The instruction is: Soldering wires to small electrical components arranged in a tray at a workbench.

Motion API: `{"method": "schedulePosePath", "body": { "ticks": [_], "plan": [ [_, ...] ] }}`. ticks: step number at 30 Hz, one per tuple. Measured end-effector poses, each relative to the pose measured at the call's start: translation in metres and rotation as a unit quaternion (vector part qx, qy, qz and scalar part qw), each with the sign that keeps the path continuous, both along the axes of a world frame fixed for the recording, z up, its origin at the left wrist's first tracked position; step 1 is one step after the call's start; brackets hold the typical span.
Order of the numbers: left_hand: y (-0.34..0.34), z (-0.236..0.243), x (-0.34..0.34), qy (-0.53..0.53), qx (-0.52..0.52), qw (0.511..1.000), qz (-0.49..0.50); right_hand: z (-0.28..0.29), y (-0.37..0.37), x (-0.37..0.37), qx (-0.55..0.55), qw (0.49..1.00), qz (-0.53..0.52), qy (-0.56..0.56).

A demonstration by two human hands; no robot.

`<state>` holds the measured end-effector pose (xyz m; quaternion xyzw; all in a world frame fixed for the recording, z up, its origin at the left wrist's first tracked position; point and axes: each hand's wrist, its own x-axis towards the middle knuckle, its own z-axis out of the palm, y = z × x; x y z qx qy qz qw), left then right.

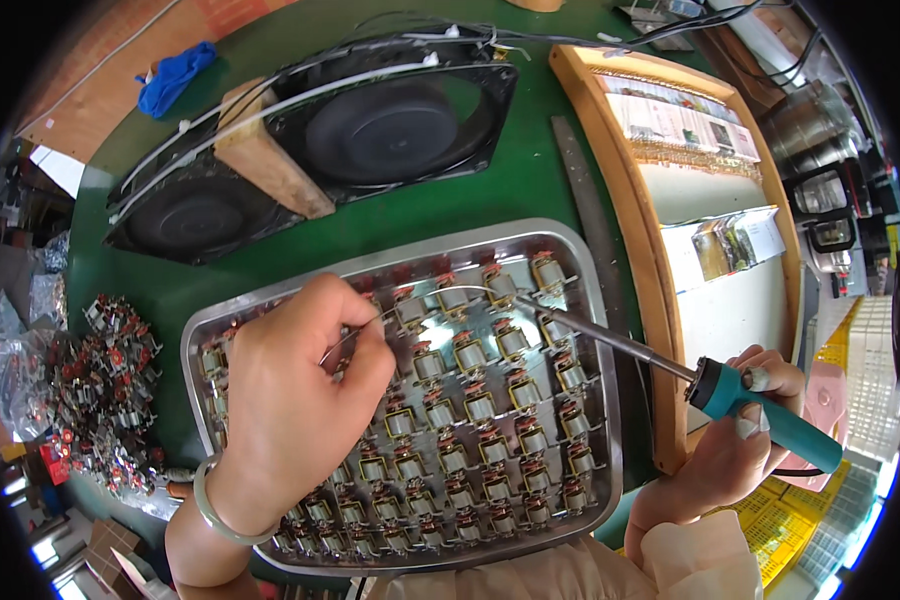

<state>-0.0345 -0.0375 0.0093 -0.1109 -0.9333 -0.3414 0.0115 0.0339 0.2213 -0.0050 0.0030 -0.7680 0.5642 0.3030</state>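
My right hand is closed round the teal handle of a soldering iron, whose long metal shaft points left over a steel tray. Between thumb and forefinger, my left hand pinches a thin, curved strand of solder wire. The strand's far end reaches close to the iron's tip, above the tray's far rows; whether they touch I cannot tell. Rows of small metal coil parts with reddish tops fill the tray. Some of them are hidden under my left hand and wrist.
Two black fans joined by a wooden block stand behind the tray. Loose coil parts are heaped at the left. A wooden-framed tray and a dark metal strip lie to the right. A blue cloth sits far left.
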Motion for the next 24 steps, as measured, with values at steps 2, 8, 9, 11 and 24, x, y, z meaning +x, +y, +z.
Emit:
{"method": "schedulePosePath", "body": {
  "ticks": [2,8,9,11,24],
  "plan": [
    [-0.0008,-0.0006,-0.0005,0.001,-0.006,1.0,-0.004,-0.0026,0.0009,-0.0013,-0.002,1.0,0.013,0.001],
    [-0.0023,-0.0033,-0.0017,-0.002,0.002,1.0,-0.016,-0.0053,0.0033,-0.0007,0.003,0.999,0.032,0.002],
    [-0.002,-0.0026,-0.002,-0.007,0.005,1.0,-0.019,-0.0042,0.0038,-0.0002,0.0,0.999,0.037,0.005],
    [-0.0016,-0.0042,-0.002,-0.006,0.006,1.0,-0.02,-0.0038,0.0014,-0.0009,-0.001,0.999,0.032,0.004],
    [0.0012,-0.0034,-0.003,0.003,0.014,0.999,-0.032,-0.0019,0.0007,-0.0008,0.003,1.0,0.025,-0.003]
  ]
}}
